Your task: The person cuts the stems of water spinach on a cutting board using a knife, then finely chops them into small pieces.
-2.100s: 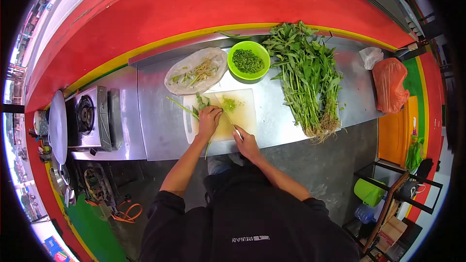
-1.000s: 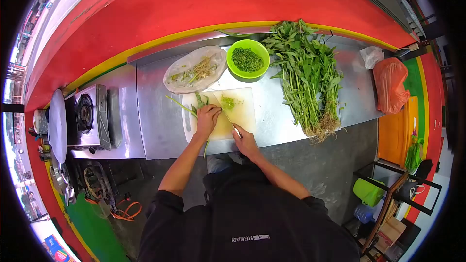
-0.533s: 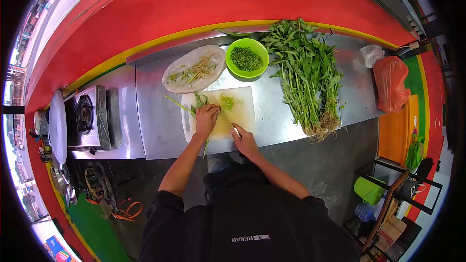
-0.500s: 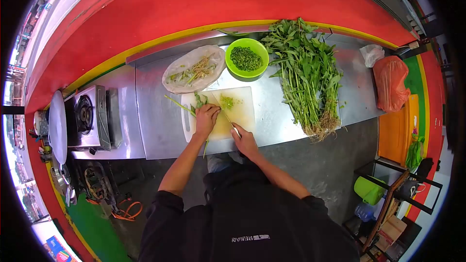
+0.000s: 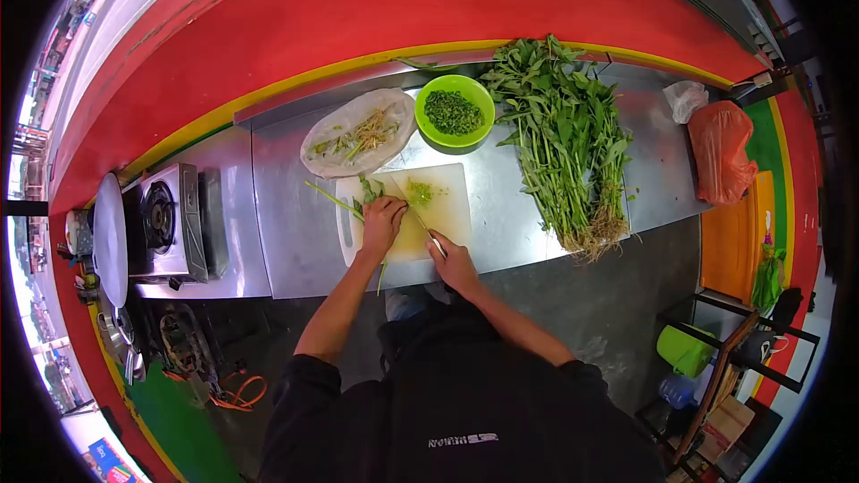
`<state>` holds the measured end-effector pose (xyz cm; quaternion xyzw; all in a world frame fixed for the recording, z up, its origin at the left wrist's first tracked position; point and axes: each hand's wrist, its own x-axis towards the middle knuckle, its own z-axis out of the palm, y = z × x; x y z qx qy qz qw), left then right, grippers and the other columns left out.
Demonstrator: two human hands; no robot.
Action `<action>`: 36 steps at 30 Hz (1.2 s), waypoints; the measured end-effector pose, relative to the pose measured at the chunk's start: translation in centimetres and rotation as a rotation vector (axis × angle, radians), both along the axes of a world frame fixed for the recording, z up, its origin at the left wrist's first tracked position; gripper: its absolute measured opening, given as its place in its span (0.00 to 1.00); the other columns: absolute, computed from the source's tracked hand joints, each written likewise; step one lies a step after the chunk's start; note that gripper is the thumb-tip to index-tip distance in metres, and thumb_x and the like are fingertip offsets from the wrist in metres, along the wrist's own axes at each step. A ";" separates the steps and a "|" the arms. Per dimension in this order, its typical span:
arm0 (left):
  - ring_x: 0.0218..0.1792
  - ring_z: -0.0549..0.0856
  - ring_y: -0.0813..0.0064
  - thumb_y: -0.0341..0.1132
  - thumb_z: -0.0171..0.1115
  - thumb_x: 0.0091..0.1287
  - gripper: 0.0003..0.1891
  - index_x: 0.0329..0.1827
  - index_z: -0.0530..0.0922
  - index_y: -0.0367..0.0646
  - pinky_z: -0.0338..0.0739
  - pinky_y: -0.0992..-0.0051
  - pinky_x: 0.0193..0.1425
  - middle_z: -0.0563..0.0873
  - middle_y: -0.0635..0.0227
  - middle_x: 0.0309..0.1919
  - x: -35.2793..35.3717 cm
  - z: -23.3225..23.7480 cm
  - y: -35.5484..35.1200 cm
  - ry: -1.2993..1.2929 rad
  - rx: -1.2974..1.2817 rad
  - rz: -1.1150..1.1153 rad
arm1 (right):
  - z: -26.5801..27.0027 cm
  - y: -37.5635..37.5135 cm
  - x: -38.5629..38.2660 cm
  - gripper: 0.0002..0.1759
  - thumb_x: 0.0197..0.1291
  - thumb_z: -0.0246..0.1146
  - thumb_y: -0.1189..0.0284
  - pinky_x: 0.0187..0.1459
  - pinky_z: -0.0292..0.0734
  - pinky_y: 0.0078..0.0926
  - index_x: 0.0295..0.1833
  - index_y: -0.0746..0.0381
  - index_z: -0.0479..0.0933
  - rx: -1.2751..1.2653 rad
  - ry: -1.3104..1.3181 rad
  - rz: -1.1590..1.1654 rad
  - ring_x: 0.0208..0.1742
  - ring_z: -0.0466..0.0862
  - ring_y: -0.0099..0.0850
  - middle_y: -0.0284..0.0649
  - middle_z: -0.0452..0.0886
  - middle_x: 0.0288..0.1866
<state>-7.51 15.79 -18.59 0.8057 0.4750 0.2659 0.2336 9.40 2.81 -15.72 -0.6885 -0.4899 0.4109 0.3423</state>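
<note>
My left hand (image 5: pixel 383 224) is closed over green leafy stems (image 5: pixel 333 199) and presses them onto a white cutting board (image 5: pixel 450 225). Stem ends stick out to the left, and one hangs over the board's near edge. In my right hand (image 5: pixel 455 263) is a knife (image 5: pixel 436 245), gripped by the handle, its blade slanting forward right beside my left fingertips. A small heap of chopped green bits (image 5: pixel 420 191) lies on the board to the right of the blade. How much stem sits beneath my left fingers is hidden.
Behind the board are a plastic bag with stem trimmings (image 5: pixel 322 159) and a lime-green bowl (image 5: pixel 426 128) of chopped greens. A large rooted bundle of leafy greens (image 5: pixel 559 139) lies to the right. Farther out stand a gas stove (image 5: pixel 183 224) at left and a red bag (image 5: pixel 721 154) at right.
The whole view has shifted slightly. Both hands, the knife and the stems keep almost the same place on the board.
</note>
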 end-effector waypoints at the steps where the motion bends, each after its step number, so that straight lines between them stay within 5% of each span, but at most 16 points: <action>1: 0.47 0.85 0.65 0.33 0.71 0.68 0.07 0.47 0.90 0.46 0.68 0.62 0.55 0.88 0.69 0.42 0.0 0.0 0.0 -0.007 -0.001 -0.004 | 0.0 0.2 0.0 0.22 0.75 0.63 0.62 0.54 0.83 0.45 0.66 0.66 0.80 -0.001 0.004 0.003 0.54 0.88 0.58 0.64 0.86 0.51; 36: 0.47 0.85 0.66 0.31 0.71 0.67 0.07 0.46 0.91 0.46 0.68 0.63 0.55 0.89 0.71 0.43 -0.2 -0.4 -0.4 0.003 0.007 -0.001 | -0.6 1.5 -0.5 0.22 0.75 0.62 0.63 0.55 0.83 0.44 0.65 0.67 0.80 0.035 -0.016 0.013 0.54 0.88 0.56 0.62 0.87 0.52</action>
